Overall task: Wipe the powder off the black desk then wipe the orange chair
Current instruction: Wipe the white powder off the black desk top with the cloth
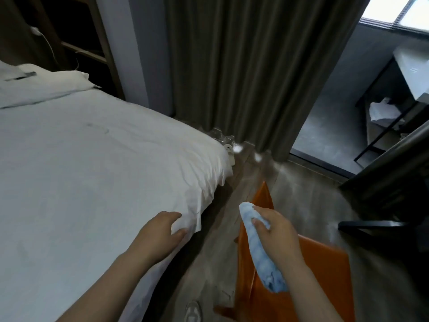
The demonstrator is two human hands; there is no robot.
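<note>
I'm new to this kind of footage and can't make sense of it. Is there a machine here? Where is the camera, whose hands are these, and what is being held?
There is no machine. A person wears a wide-angle camera on their head, looking forward and down, so the single picture shows their own two bare hands from above.

The right hand grips a rolled blue cloth above an orange chair, which stands on the floor. The left hand holds nothing. Its fingers are relaxed at the corner of a white bed, and I can't tell whether they touch the sheet.

A grey curtain hangs behind, and what looks like a dark desk shows at the right.
</note>
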